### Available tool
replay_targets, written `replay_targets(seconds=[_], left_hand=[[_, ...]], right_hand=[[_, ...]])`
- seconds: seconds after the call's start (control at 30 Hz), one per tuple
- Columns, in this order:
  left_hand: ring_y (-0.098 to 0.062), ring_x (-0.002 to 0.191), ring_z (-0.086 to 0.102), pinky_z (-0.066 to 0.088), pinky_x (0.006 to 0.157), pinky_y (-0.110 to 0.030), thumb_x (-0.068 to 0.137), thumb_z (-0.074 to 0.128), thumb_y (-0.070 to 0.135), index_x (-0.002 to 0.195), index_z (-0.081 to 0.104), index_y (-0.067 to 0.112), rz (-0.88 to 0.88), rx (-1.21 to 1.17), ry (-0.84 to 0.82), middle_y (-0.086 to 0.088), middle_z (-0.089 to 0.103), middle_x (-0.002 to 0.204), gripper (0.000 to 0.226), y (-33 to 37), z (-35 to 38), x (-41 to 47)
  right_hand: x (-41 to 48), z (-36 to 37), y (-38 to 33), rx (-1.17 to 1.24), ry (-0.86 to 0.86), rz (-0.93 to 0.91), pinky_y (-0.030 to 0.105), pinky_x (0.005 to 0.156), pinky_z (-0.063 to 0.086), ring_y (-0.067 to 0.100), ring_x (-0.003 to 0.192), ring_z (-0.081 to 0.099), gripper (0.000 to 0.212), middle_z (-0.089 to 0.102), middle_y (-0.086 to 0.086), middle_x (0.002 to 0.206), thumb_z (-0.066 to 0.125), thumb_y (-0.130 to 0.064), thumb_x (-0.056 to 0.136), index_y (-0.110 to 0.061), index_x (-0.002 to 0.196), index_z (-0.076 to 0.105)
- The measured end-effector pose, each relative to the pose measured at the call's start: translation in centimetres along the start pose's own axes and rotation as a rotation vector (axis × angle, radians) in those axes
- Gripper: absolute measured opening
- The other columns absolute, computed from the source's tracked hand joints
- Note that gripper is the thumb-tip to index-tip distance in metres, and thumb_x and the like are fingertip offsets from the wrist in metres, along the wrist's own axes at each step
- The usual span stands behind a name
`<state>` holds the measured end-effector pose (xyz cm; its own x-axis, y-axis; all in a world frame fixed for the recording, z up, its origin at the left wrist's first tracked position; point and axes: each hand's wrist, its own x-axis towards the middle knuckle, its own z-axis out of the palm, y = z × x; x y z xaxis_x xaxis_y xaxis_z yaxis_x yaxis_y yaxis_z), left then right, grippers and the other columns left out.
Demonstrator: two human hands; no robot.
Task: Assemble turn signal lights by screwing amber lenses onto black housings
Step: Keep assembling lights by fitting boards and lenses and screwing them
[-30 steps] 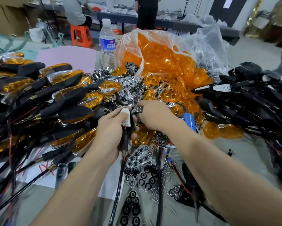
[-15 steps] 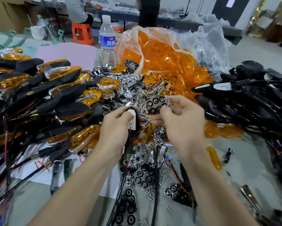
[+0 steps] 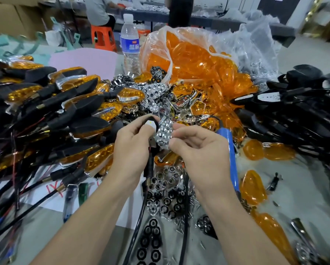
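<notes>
A clear bag [image 3: 154, 44] of amber lenses [image 3: 194, 60] fills the far middle; finished lights [image 3: 64, 104] are heaped at left, black housings [image 3: 294, 111] at right; a bottle [image 3: 130, 62] just beside the bag wears a blue label [image 3: 130, 46] with white Chinese characters; the left hand [image 3: 133, 146] grips 1 housing [image 3: 152, 121]; the right hand [image 3: 196, 148] pinches a chrome reflector [image 3: 165, 132] against it.

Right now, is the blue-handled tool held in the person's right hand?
No, the blue-handled tool lies beside the right hand, which pinches a chrome reflector instead.
</notes>
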<state>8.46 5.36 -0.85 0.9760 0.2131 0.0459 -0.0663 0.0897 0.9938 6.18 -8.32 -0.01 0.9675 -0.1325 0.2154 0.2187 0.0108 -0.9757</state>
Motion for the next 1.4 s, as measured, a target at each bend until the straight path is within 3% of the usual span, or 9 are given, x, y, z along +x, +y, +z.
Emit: replay_targets(seconds=[0.13,0.27,0.43,0.57,0.77,0.83,1.03,1.27,1.4], left_hand=[[-0.025,0.087,0.074,0.065,0.068,-0.040,0.100,0.054,0.015,0.101,0.080,0.028,-0.007,-0.022,-0.025,-0.001,0.078,0.094,0.030,-0.2,-0.1,-0.2],[-0.020,0.084,0.075,0.065,0.071,-0.042,0.105,0.056,0.016,0.108,0.080,0.027,-0.056,-0.089,-0.041,-0.005,0.080,0.097,0.027,0.0,0.2,-0.3],[-0.018,0.090,0.076,0.060,0.077,-0.037,0.104,0.062,0.021,0.112,0.080,0.025,-0.114,-0.103,0.008,-0.003,0.081,0.100,0.020,-0.3,0.2,-0.3],[-0.024,0.104,0.075,0.058,0.097,-0.052,0.103,0.062,0.023,0.098,0.081,0.036,-0.082,-0.086,0.034,0.001,0.080,0.104,0.024,-0.2,0.6,-0.8],[-0.009,0.084,0.073,0.060,0.086,-0.040,0.104,0.055,0.037,0.076,0.081,0.036,-0.063,-0.064,0.008,0.011,0.078,0.083,0.038,-0.1,0.8,-1.2],[-0.015,0.070,0.068,0.057,0.071,-0.037,0.103,0.046,0.054,0.068,0.076,0.027,-0.104,-0.070,0.017,0.003,0.075,0.076,0.053,-0.2,0.8,-1.4],[-0.038,0.106,0.069,0.051,0.100,-0.062,0.077,0.039,0.083,0.104,0.079,0.022,-0.132,-0.124,0.109,-0.023,0.072,0.112,0.078,-0.1,1.5,-2.0],[-0.027,0.084,0.071,0.058,0.071,-0.041,0.081,0.054,0.028,0.091,0.081,0.017,-0.108,-0.206,-0.052,-0.010,0.077,0.091,0.031,-0.4,1.1,-1.8],[-0.029,0.101,0.068,0.056,0.091,-0.047,0.083,0.057,0.010,0.099,0.080,0.018,-0.022,-0.261,-0.137,-0.012,0.074,0.101,0.029,-0.2,0.8,-1.5]], right_hand=[[0.2,-0.7,-0.2,0.158,0.071,0.064,0.018,0.076,0.059,0.006,0.095,0.076,0.054,0.079,-0.007,0.111,0.079,0.013,0.079,-0.019,0.122,0.075],[0.2,-0.4,-0.6,0.265,0.025,0.144,0.020,0.070,0.057,0.016,0.079,0.075,0.032,0.079,0.003,0.084,0.082,0.012,0.075,-0.017,0.086,0.081],[-0.2,0.3,-0.4,0.211,-0.013,0.171,0.022,0.067,0.057,0.014,0.071,0.071,0.027,0.076,0.003,0.073,0.082,0.006,0.079,-0.019,0.071,0.080],[0.1,-0.1,-0.5,0.159,0.007,0.188,0.012,0.053,0.047,0.001,0.058,0.062,0.025,0.073,-0.005,0.067,0.081,0.000,0.083,-0.021,0.069,0.079],[0.3,-0.5,-0.5,0.326,-0.100,0.252,0.020,0.054,0.049,0.011,0.059,0.061,0.025,0.068,0.001,0.068,0.074,-0.001,0.089,-0.020,0.073,0.077],[-0.1,0.0,-0.5,0.261,-0.119,0.220,0.021,0.053,0.050,0.014,0.057,0.062,0.026,0.069,0.004,0.066,0.075,0.000,0.089,-0.020,0.073,0.078],[-0.7,0.4,-0.3,-0.307,0.063,0.035,0.035,0.058,0.061,0.013,0.058,0.071,0.012,0.074,-0.007,0.066,0.088,-0.020,0.077,-0.024,0.075,0.076],[-1.0,0.8,-0.5,-0.579,0.083,-0.073,0.030,0.068,0.059,0.004,0.066,0.066,0.014,0.069,-0.015,0.064,0.089,-0.029,0.075,-0.028,0.075,0.075],[-0.5,0.4,-0.2,-0.627,0.104,-0.053,0.021,0.051,0.048,0.004,0.059,0.063,0.022,0.067,-0.013,0.062,0.082,-0.044,0.078,-0.028,0.071,0.070]])
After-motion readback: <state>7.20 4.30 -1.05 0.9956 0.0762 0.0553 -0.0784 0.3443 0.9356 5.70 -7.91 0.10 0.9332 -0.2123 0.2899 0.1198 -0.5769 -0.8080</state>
